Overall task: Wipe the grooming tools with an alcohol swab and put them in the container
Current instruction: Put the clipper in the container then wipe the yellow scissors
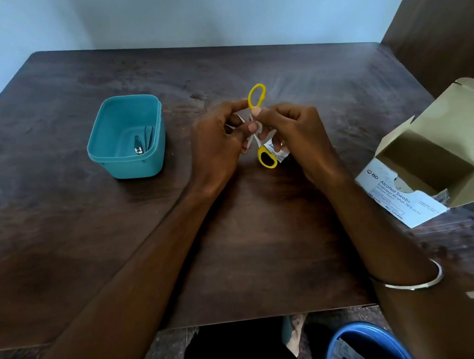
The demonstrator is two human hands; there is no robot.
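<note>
1. A teal container (126,138) stood toward the table's (60,225) left edge, nail clippers (139,146) inside.
2. At the table's middle, the left hand (215,146) pinched yellow-handled scissors (260,125).
3. The right hand (295,133) pinched a white swab (255,137) against them.
4. An open swab box (431,169) lay at the right edge.

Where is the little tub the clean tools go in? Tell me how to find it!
Look at the dark brown wooden table, then its left side, left of the person's left hand. There stands a teal plastic container, square with rounded corners and no lid. It is the only blue-green tub on the tabletop, with metal nail clippers inside; the cardboard box sits far right.
</note>
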